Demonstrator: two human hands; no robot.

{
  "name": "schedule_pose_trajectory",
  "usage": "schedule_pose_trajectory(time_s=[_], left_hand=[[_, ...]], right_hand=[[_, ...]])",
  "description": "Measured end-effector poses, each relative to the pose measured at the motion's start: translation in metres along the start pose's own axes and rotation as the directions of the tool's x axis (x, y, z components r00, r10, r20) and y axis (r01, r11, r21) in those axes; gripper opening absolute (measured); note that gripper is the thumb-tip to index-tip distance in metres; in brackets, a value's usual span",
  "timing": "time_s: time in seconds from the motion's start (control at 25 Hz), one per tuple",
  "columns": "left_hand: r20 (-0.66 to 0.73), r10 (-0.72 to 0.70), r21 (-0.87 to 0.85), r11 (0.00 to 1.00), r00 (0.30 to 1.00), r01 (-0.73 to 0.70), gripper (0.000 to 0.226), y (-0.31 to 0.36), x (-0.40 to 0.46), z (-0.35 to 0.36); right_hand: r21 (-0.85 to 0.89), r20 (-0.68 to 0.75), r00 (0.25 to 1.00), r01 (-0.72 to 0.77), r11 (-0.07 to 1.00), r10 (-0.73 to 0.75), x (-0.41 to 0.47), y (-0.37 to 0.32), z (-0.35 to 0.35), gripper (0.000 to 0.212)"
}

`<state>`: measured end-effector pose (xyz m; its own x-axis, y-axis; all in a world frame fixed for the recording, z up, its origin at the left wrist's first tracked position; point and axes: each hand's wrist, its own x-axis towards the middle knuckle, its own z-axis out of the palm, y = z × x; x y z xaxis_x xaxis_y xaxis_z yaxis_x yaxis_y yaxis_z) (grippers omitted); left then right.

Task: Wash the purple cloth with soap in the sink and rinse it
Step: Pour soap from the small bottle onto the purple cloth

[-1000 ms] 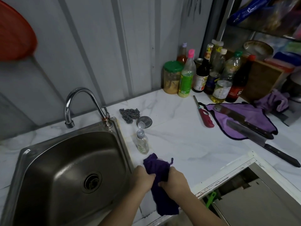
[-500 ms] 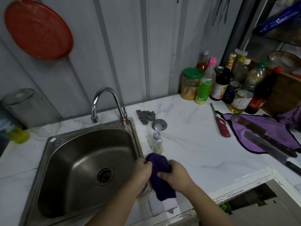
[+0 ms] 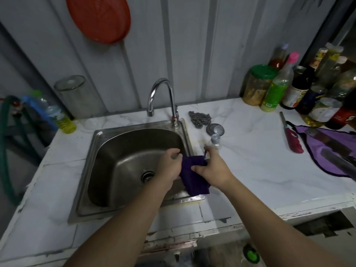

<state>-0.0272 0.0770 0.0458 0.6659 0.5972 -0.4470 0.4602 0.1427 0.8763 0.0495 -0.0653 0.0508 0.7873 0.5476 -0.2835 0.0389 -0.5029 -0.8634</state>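
**Purple cloth held over the sink's right rim**

Both hands grip the purple cloth [image 3: 194, 177] above the right edge of the steel sink [image 3: 123, 166]. The left hand [image 3: 169, 166] has its fingers curled round the cloth's upper left part; the right hand [image 3: 213, 168] pinches the upper right part between thumb and fingers, and the rest of the cloth hangs down across the sink's right rim. A small clear soap bottle [image 3: 214, 143] with its flip cap open stands just right of the sink, partly hidden behind the right hand.

No writing can be read anywhere. The bottles [image 3: 308, 93] crowded at the far right of the sink, against the wall, carry labels, but the print is too blurred to make out; the outermost ones are cut off by the frame. Among them stand a green-lidded jar [image 3: 258, 83] and a green bottle with a pink cap [image 3: 277, 87].

Behind the sink rises the tap [image 3: 161, 97]. Right of it lie a steel scourer [image 3: 199, 118] and a round metal strainer [image 3: 215, 130]. Further right are a red lighter [image 3: 292, 139] and a lighter purple rag [image 3: 331, 153] with knives [image 3: 335, 151] on it, their ends cut off. Left of the sink stands a bottle of yellow liquid [image 3: 61, 116], blurred.
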Motion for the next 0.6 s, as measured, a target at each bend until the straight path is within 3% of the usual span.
schedule_pose_trajectory(time_s=[0.08, 0.12, 0.24, 0.36, 0.48, 0.6], left_hand=[[-0.044, 0.007, -0.057, 0.998, 0.999, -0.010, 0.013, 0.003, -0.003, -0.017], [-0.049, 0.008, -0.080, 0.997, 0.999, -0.012, 0.020, 0.005, -0.003, -0.026], [0.004, 0.089, 0.016, 0.996, 0.996, -0.089, 0.075, 0.010, -0.005, -0.060], [0.079, 0.164, 0.141, 0.975, 0.983, -0.174, 0.098, 0.012, -0.006, -0.093], [0.126, 0.213, 0.211, 0.949, 0.969, -0.236, 0.090, 0.012, 0.000, -0.121], [0.110, 0.292, 0.216, 0.926, 0.950, -0.310, 0.062, 0.014, 0.007, -0.142]], right_hand=[[-0.067, 0.074, 0.994, 0.090, 0.994, -0.085, 0.002, -0.013, 0.009, 0.088], [-0.136, 0.112, 0.987, 0.132, 0.982, -0.117, 0.004, -0.020, 0.014, 0.087], [-0.345, 0.166, 0.968, 0.238, 0.908, -0.190, 0.011, -0.047, 0.030, 0.071], [-0.419, 0.194, 0.935, 0.352, 0.837, -0.296, 0.017, -0.077, 0.044, 0.044], [-0.426, 0.179, 0.912, 0.410, 0.807, -0.370, 0.023, -0.101, 0.055, 0.028], [-0.386, 0.193, 0.904, 0.426, 0.818, -0.380, 0.028, -0.117, 0.062, 0.024]])
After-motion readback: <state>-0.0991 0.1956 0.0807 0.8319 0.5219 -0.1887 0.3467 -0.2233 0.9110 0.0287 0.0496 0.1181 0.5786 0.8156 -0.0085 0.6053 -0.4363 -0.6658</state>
